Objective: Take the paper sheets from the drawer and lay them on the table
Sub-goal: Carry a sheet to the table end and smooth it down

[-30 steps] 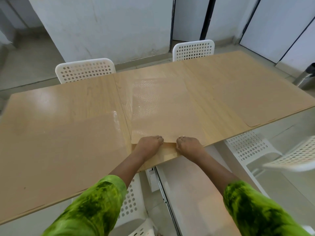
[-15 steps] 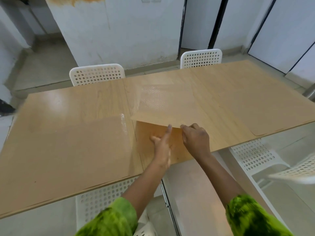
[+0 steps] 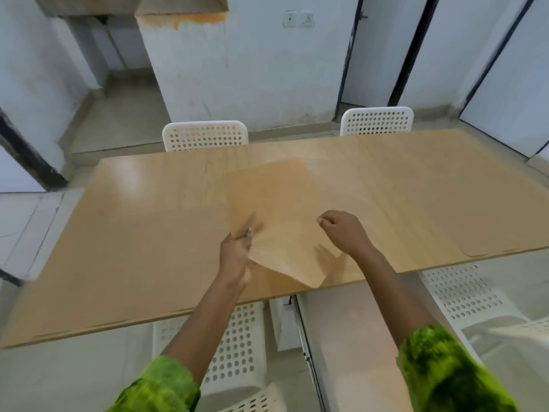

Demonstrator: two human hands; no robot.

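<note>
Paper sheet [image 3: 276, 221] is up off the table [image 3: 133, 248], tilted w/ its near corner hanging low, prob. so you can swing it to a free spot. Your left hand [image 3: 237, 257] pinches its left edge, thumb on top, fingers [image 3: 251, 231] underneath. Right hand [image 3: 341, 230] is curled into a loose fist just beside the sheet's right side; can't tell if it's touching. Other sheets seem to lie flat on the tabletop already; drawer isn't in view.

Two white perforated chairs [image 3: 205, 135] [image 3: 376, 120] stand at the far side, backs against the edge; another perforated chair [image 3: 234, 349] sits tucked under the near edge; a fourth [image 3: 463, 295] stands at the right; two wall switches [image 3: 298, 18] sit high on the white wall [image 3: 252, 69]; dark door frames [image 3: 413, 49] line the right.
</note>
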